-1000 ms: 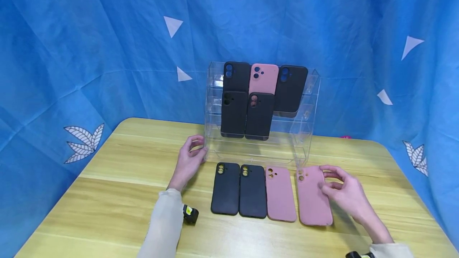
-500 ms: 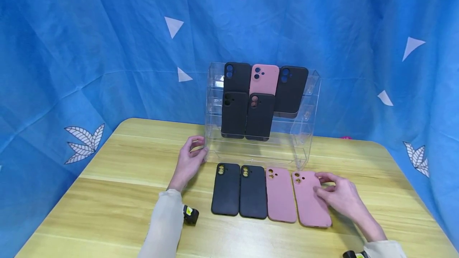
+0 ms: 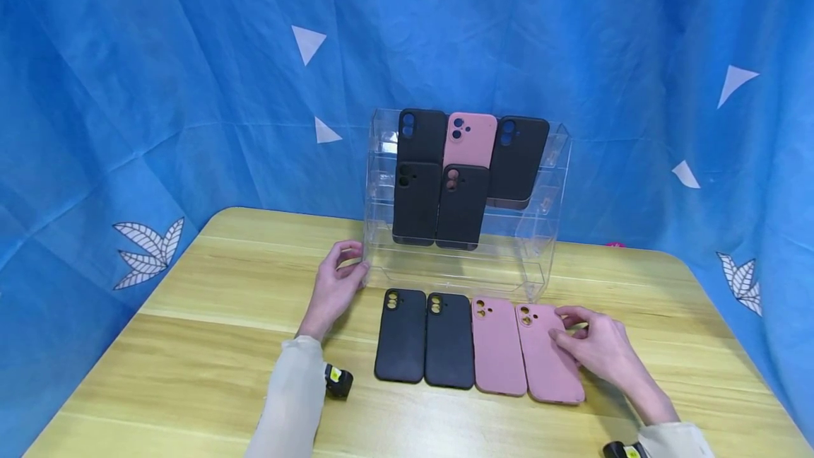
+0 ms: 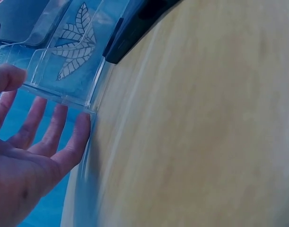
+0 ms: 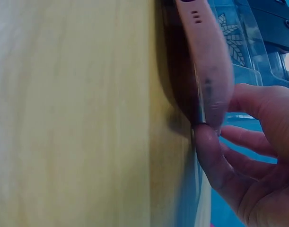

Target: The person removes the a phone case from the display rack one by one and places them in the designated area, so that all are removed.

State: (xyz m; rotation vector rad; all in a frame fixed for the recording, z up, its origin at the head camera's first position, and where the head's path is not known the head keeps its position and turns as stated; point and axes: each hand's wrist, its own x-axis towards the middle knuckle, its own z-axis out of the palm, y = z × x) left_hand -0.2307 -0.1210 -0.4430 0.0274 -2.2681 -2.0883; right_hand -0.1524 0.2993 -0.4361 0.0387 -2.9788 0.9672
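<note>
Between a clear plastic tiered rack (image 3: 445, 276) and the near edge of the table (image 3: 210, 331), you have a matte pink rectangular phone case (image 3: 548, 365) with camera holes, lying at the right end of a row, well in from the table's right edge. Your right hand (image 3: 603, 348) is on its right side, thumb and fingers pinching it near the corner closest to the table's far edge. Your right wrist view shows shadow beneath the case; you cannot tell from it whether the case sits fully flat. Just left of it lies a second pink phone case (image 3: 499, 350), then two matte black rectangular phone cases (image 3: 400, 336). Your left hand (image 3: 333, 287) is well apart from your right, loosely bent fingers resting against the rack's left side, and the row lies mostly between your hands. Toward the table's far edge, the rack bears four more black phone cases (image 3: 463, 207) and an upper pink phone case (image 3: 472, 140).
</note>
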